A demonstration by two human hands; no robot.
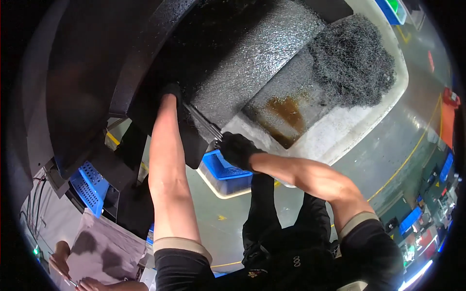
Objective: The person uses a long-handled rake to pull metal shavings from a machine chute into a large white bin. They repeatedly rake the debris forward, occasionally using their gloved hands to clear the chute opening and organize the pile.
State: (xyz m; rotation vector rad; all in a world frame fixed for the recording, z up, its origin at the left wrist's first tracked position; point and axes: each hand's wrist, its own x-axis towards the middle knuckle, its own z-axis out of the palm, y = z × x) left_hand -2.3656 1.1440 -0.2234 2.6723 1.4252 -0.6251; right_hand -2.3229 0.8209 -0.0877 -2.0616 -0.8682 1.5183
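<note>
Dim, strong fisheye bending, black rim, glare on wet metal.

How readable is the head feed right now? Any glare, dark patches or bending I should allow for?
Head view: the black machine housing at upper left is almost lost in shadow; glare sparkles on the wet textured chute and shines off the floor; the gloved left hand merges with the dark, the gloved right hand on the metal rod reads clearly; edges bend toward the rim.

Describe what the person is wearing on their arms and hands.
Both hands wear dark, close-fitting gloves: the left hand and the right hand. The forearms are bare from wrist to above the elbow. Each upper arm has a short black sleeve ending in a tan band. No watch, markings or cables show on either arm.
</note>
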